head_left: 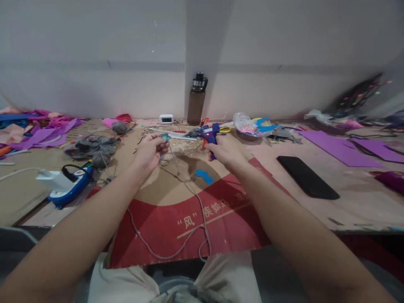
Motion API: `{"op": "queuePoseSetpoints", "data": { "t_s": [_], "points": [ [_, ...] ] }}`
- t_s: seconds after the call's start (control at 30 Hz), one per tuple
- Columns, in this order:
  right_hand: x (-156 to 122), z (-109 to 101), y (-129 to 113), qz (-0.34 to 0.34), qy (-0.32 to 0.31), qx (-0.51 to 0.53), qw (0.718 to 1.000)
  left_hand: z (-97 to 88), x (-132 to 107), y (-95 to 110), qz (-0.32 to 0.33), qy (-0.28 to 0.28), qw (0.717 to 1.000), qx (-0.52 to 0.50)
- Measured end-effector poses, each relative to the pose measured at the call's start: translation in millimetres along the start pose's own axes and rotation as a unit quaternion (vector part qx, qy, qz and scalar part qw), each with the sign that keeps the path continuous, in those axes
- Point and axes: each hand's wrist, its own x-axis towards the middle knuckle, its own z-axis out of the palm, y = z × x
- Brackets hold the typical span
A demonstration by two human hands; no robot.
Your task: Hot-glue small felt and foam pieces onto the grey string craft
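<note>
My left hand [153,150] pinches a small teal piece [166,136] between thumb and fingers, and grey yarn [203,210] trails down from there over the cardboard. My right hand [224,149] is wrapped round the handle of a blue hot glue gun [208,134]. Its nozzle, crusted with a dark grey clump [194,133], points left towards the teal piece and stays apart from it. Below and between the hands, a blue cut-out [204,176] lies on the red and brown cardboard sheet [142,235].
Balls of grey yarn [101,159] and a blue-and-white power strip [71,187] lie to the left. A dark bottle [196,101] and small white clock [166,119] stand behind. Rightward are a bowl [248,135], purple sheets [341,149] and a black phone [307,176].
</note>
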Motion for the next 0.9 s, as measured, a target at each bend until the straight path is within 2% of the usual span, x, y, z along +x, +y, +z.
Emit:
{"op": "queuePoseSetpoints", "data": {
  "t_s": [0.07,0.13,0.2,0.27,0.33,0.4,0.43,0.5,0.6,0.67,0.73,0.8,0.9],
  "points": [
    [6,-5,9,0.046,-0.018,-0.077,0.996,2.5,-3,0,0.002,-0.022,1.000,0.020],
    [9,-9,17,0.047,-0.010,-0.195,0.980,5.3,-6,0,0.013,-0.027,0.998,0.050],
    [9,-11,22,0.018,0.039,-0.300,0.953,7.9,-9,0,0.035,-0.021,0.996,0.082],
    [8,-11,23,-0.023,0.115,-0.333,0.935,10.2,-11,-1,0.064,-0.021,0.993,0.102],
    [5,-3,18,-0.074,0.153,-0.250,0.953,12.2,-13,-2,0.097,-0.029,0.989,0.111],
    [2,12,9,-0.114,0.122,-0.060,0.984,14.2,-15,-4,0.127,-0.033,0.983,0.129],
    [-1,23,4,-0.122,0.094,0.055,0.987,15.2,-16,-5,0.141,-0.031,0.979,0.144],
    [-8,46,-5,-0.111,0.022,0.245,0.963,17.3,-18,-7,0.162,-0.023,0.970,0.181],
    [-16,69,-15,-0.058,-0.074,0.375,0.922,19.3,-20,-9,0.173,-0.014,0.961,0.217],
    [-19,73,-16,-0.042,-0.087,0.377,0.921,19.8,-20,-9,0.173,-0.014,0.960,0.218],
    [-17,68,-13,-0.055,-0.056,0.317,0.945,19.9,-20,-8,0.165,-0.020,0.965,0.202],
    [-14,60,-9,-0.098,-0.002,0.225,0.969,20.0,-20,-8,0.147,-0.031,0.972,0.181],
    [-13,52,-5,-0.179,0.065,0.111,0.975,20.3,-20,-8,0.122,-0.045,0.976,0.176]
  ]
}}
